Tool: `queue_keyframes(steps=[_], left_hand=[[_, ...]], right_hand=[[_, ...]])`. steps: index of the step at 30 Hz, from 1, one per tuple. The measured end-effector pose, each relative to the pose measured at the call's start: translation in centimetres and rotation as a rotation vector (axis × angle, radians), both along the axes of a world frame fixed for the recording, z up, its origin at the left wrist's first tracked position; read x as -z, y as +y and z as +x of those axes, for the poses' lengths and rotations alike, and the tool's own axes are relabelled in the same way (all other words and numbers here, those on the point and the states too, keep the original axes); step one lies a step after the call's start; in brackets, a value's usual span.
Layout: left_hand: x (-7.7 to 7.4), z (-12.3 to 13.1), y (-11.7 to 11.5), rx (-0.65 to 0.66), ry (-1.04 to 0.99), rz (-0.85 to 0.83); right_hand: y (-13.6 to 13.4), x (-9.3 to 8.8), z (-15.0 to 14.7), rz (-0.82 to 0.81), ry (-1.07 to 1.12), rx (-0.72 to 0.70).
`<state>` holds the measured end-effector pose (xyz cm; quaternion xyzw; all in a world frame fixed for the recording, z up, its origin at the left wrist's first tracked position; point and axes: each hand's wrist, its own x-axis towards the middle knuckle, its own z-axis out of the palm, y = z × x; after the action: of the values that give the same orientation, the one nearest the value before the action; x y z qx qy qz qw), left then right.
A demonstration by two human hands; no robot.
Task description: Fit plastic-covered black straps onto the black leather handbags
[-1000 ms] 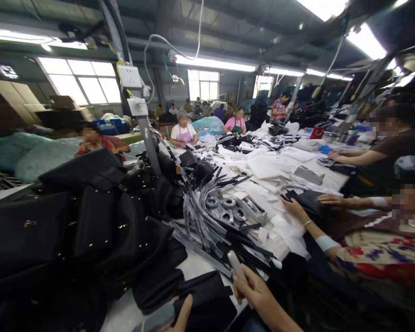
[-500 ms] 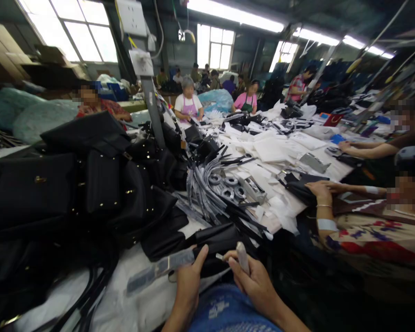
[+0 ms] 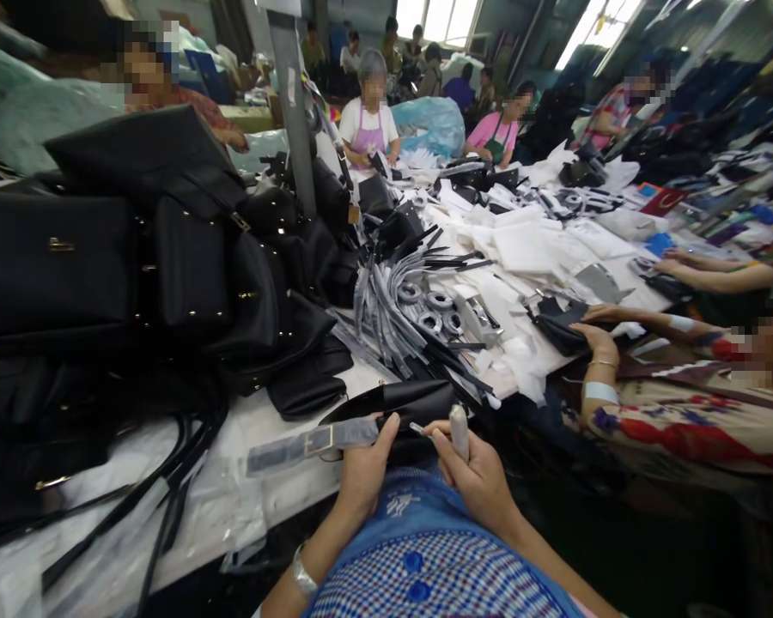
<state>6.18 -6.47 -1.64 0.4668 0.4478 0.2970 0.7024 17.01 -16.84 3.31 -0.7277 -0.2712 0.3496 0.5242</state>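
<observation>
My left hand (image 3: 364, 470) is closed on one end of a plastic-wrapped strap (image 3: 276, 451), which points left and carries a square gold-coloured buckle (image 3: 319, 439). In my right hand (image 3: 484, 485) is a tool with a pale rounded handle (image 3: 459, 433) that rises above the fist; its kind is unclear. A small light metal tip (image 3: 416, 428) shows at the fingertips, pointing toward my left thumb. Whether it belongs to the tool I cannot tell. Just beyond both hands lies a black bag (image 3: 418, 396), partly covered by them.
Black bags (image 3: 51, 266) are heaped at the left. Wrapped straps (image 3: 377, 318), rolled coils (image 3: 438, 300) and a metal box (image 3: 480, 319) lie mid-table among white sheets (image 3: 521, 245). A grey post (image 3: 293, 112) stands behind. At right, a co-worker's hands (image 3: 596, 339) rest on a black bag.
The view has tilted down and turned, so more of my blue apron and checked clothing shows. Both hands keep their holds, with the metal tip still near my left thumb.
</observation>
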Motion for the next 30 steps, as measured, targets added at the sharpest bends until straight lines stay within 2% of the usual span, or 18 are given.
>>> queue_keyframes(steps=[4, 9, 14, 24, 30], left_hand=[[0.1, 0.0, -0.1, -0.004, -0.003, -0.002], [-0.3, -0.1, -0.2, 0.079, 0.029, 0.076], [-0.3, -0.4, -0.2, 0.098, 0.126, 0.133], [-0.2, -0.4, 0.1, 0.132, 0.194, 0.292], [-0.2, -0.3, 0.0, 0.146, 0.234, 0.269]], right_hand=[[0.1, -0.8, -0.4, -0.018, -0.117, 0.018], [0.3, -1.4, -0.5, -0.024, -0.2, 0.031], [0.4, -1.4, -0.4, -0.038, -0.229, 0.019], [-0.1, -1.3, 0.2, -0.08, -0.294, -0.055], [-0.6, -0.8, 0.8, -0.099, -0.316, -0.105]])
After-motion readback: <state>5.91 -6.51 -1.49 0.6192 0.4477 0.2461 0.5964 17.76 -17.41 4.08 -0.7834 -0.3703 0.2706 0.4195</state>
